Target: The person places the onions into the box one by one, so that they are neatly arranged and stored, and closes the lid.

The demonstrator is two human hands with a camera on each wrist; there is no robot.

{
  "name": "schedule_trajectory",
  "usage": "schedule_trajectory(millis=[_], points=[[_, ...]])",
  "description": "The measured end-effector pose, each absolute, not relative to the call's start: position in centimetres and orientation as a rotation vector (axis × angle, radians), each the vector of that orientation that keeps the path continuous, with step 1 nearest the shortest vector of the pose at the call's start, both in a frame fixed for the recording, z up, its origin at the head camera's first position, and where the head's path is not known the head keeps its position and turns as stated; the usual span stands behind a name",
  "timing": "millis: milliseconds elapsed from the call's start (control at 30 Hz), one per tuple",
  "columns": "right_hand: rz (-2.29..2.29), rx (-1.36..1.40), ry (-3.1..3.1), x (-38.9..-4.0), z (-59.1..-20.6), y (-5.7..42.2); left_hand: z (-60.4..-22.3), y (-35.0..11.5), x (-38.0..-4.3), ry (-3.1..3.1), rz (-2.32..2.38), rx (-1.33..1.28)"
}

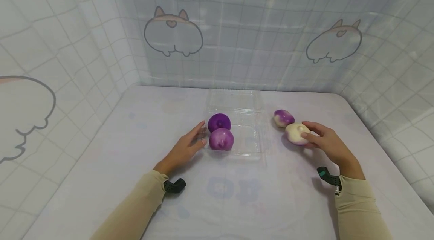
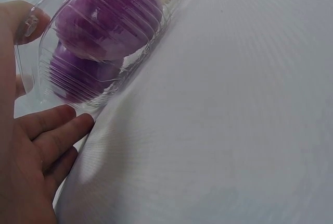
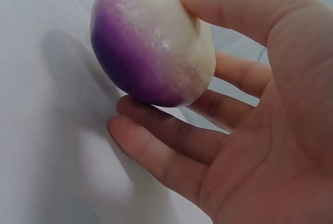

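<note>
1. Left hand (image 1: 184, 149), fingers relaxed, touches a clear plastic box (image 1: 249, 140) holding two round purple turnips (image 1: 221, 139).
2. Right hand (image 1: 323, 140) grips a round cream-and-purple turnip (image 1: 295, 133) right of the box; probably mid-loading, needing a leftward carry.
3. Just behind: an oval purple-and-white turnip (image 1: 283, 118).

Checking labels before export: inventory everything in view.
Table: 1, white with faint prints, centre
Container: 1, clear, on table
Lid: 1, clear, open behind container
Darker vegetable: 1, purple, container's left, rear
Lighter vegetable: 1, paler purple, container's left, front
Loose vegetable: 1, purple and white, right of container
Held vegetable: 1, white and purple, in right hand
Gridded sheeting: count unclear, pale, back and sides
Animal drawings: 3, grey outlines, on sheeting
Wrist devices: 2, black, wrists
Sleeves: 2, beige, forearms
Left hand: 1, bare, at container's left
Right hand: 1, bare, gripping held vegetable
</note>
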State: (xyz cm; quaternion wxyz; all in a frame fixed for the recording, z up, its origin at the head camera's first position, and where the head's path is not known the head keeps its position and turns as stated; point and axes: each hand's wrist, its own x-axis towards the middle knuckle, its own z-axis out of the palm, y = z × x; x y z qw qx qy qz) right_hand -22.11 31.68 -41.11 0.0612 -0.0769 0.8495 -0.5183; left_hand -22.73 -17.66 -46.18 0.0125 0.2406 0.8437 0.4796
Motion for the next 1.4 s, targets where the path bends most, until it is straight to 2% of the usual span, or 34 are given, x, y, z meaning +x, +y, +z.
schedule_trajectory(millis=[467, 1400], points=[[-1.938, -0.387, 2.295, -21.9, -40.7, 31.5, -46.1, -17.5, -22.6, 2.643, 1.489, 0.779], [-2.168, -0.507, 2.041, -22.6, -40.5, 29.4, -46.5, -17.7, -22.9, 2.639, 1.484, 0.744]])
